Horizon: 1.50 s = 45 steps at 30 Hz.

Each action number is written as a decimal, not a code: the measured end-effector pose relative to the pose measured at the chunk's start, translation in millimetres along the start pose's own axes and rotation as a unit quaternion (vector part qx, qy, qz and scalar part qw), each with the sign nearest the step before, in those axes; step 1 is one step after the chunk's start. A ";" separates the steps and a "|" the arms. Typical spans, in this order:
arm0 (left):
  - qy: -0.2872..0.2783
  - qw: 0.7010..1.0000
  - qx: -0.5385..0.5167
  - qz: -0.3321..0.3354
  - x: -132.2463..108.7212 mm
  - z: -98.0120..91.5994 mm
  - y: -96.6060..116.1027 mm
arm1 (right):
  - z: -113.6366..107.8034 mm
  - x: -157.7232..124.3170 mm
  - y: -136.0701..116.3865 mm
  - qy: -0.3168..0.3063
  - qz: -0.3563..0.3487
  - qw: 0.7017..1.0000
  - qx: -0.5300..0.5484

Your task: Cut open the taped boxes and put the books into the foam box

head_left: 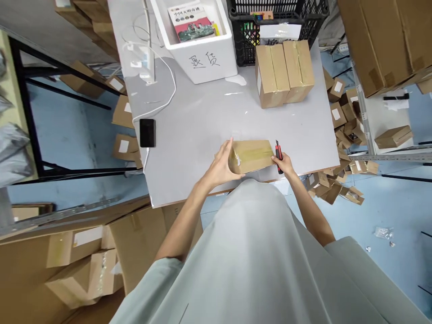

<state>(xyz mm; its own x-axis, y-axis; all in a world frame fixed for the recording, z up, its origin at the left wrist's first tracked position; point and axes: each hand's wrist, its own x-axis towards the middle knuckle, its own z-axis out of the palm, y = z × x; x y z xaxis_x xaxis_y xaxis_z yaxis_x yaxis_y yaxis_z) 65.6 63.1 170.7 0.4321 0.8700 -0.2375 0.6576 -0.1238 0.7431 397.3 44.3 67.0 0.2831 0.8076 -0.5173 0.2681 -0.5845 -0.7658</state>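
Note:
A taped cardboard box (pixel 252 155) lies at the near edge of the table, in front of my body. My left hand (pixel 221 165) grips its left end, thumb along the near side and fingers at the far corner. In my right hand (pixel 285 164) is a utility knife (pixel 278 155) with a red and black handle, held upright beside the box's right end. The right fingertips also touch that end of the box. Whether the knife's blade is out is too small to tell.
Two taped boxes (pixel 285 74) stand at the back right, before a black crate (pixel 245 42). A white foam bin (pixel 216 63) with books is behind. A phone (pixel 147 133), white cable and power strip (pixel 146 65) lie left. Many cartons (pixel 337 112) crowd the floor.

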 end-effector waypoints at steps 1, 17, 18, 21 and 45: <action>0.006 1.000 -0.004 -0.001 -4.2 2.8 -6.2 | 1.3 0.0 -1.7 -0.010 -0.006 1.000 -0.011; 0.098 0.935 -0.285 -0.186 -50.7 78.8 -100.9 | 3.0 -53.5 -27.8 0.029 -0.169 0.937 -0.304; 0.115 0.926 -0.298 -0.201 -52.1 80.0 -101.6 | 2.4 -55.8 -30.3 0.031 -0.192 0.925 -0.326; 0.137 0.913 -0.319 -0.216 -51.7 80.3 -103.1 | 1.7 -60.9 -40.6 0.024 -0.237 0.889 -0.392; 0.022 0.975 -0.220 0.002 -21.5 51.8 -121.7 | 85.9 -97.7 -156.6 -0.249 -0.305 0.556 -0.732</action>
<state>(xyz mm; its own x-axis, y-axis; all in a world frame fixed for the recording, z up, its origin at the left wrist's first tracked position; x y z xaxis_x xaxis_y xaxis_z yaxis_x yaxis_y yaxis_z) 8.3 34.7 52.9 0.4006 0.8911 -0.2131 0.3232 0.0802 0.9429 248.5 63.6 204.7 -0.4636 0.5991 -0.6528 0.7404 0.6666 0.0860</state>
